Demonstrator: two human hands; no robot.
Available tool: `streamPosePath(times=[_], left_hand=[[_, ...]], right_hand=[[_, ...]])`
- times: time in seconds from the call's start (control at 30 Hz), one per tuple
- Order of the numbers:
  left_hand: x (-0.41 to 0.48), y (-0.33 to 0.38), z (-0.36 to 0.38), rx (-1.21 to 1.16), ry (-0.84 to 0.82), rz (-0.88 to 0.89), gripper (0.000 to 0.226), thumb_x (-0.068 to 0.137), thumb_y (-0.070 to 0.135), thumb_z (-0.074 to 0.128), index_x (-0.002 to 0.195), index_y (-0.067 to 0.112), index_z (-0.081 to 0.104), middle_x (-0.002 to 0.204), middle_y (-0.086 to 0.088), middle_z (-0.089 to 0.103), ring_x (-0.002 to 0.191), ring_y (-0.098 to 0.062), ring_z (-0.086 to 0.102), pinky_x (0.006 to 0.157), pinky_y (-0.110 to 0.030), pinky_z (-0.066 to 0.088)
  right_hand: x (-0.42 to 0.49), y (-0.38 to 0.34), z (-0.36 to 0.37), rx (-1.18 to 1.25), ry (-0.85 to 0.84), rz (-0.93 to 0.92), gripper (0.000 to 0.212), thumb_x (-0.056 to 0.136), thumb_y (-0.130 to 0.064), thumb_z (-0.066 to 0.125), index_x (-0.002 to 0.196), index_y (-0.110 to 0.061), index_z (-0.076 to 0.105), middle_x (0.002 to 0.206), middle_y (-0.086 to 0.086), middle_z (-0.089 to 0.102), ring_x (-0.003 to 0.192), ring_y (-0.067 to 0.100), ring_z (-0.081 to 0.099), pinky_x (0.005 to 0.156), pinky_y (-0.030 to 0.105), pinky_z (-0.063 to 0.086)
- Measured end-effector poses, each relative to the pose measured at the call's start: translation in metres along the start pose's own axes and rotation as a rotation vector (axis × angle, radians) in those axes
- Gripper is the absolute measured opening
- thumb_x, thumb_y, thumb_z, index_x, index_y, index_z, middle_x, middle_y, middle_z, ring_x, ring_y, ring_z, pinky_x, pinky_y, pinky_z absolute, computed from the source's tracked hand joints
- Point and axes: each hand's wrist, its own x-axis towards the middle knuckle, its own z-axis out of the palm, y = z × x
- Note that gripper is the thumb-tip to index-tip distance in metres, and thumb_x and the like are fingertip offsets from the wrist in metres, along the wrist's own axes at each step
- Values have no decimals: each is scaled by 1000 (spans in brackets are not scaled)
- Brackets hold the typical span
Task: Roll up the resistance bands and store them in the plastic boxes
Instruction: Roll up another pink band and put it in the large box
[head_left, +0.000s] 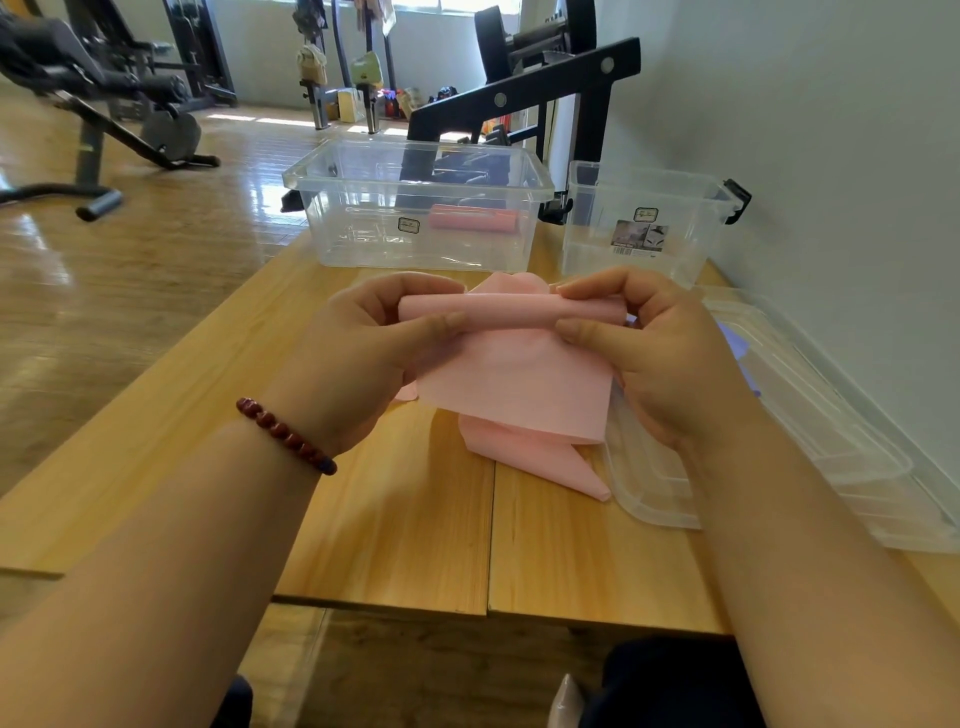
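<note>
Both hands are raised a little above the bench (405, 530), and the pink resistance band (514, 384) is stretched between them. The left hand (358, 358) pinches the left end of the rolled part, thumb on the near side and fingers curled over the top. The right hand (654, 353) pinches the right end in the same way. The roll itself lies level from one hand to the other, and only a short length has been wound so far.

The rest of the band hangs down as a flat sheet from the roll. Its loose tail lies folded on the bench below the hands, just beside the edge of the clear lids (831, 452) stacked to the right. A dark red bead bracelet (285, 436) sits on the left wrist.

Beyond the hands stands a large clear plastic box (358, 236), open, with a rolled pink band (472, 217) lying on its floor towards its right side. Just to its right stands a smaller clear box (587, 249), also open, by the wall.
</note>
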Motion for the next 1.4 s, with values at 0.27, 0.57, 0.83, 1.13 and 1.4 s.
streamPosePath(times=[0.27, 0.57, 0.83, 1.13, 1.4], left_hand=[[1, -2, -3, -8, -44, 17, 27, 76, 17, 72, 101, 26, 71, 119, -11, 65, 111, -25, 64, 94, -40, 54], [1, -2, -3, 17, -21, 45, 31, 64, 33, 74, 94, 24, 74, 110, -8, 69, 105, -24, 67, 88, -39, 56], [0, -2, -3, 6, -79, 31, 24, 69, 35, 77, 93, 30, 76, 117, -11, 67, 107, -29, 67, 91, -47, 55], [1, -3, -1, 28, -2, 78, 19, 70, 34, 81, 88, 31, 77, 112, -3, 70, 108, -21, 66, 90, -42, 56], [-1, -2, -3, 19, -87, 1, 47, 73, 33, 68, 119, 22, 64, 113, -8, 69, 104, -25, 69, 86, -43, 58]], right_hand=[[-2, -2, 0, -47, 27, 39, 11, 76, -22, 78, 81, -32, 77, 98, 0, 72, 96, 23, 67, 82, 37, 57], [-2, -3, -1, -3, -31, 49, 25, 64, -34, 76, 89, -31, 75, 105, 1, 72, 99, 20, 67, 81, 33, 57], [-3, -5, -1, 38, -4, 59, 20, 63, -30, 77, 82, -28, 78, 96, -1, 75, 94, 17, 69, 77, 27, 56], [-2, -4, -3, 49, -44, 99, 27, 64, -31, 76, 90, -27, 76, 106, 2, 72, 98, 18, 67, 79, 28, 55], [-1, -5, -4, 95, 10, 59, 26, 63, -23, 77, 89, -22, 75, 97, 2, 73, 87, 16, 69, 72, 27, 55]])
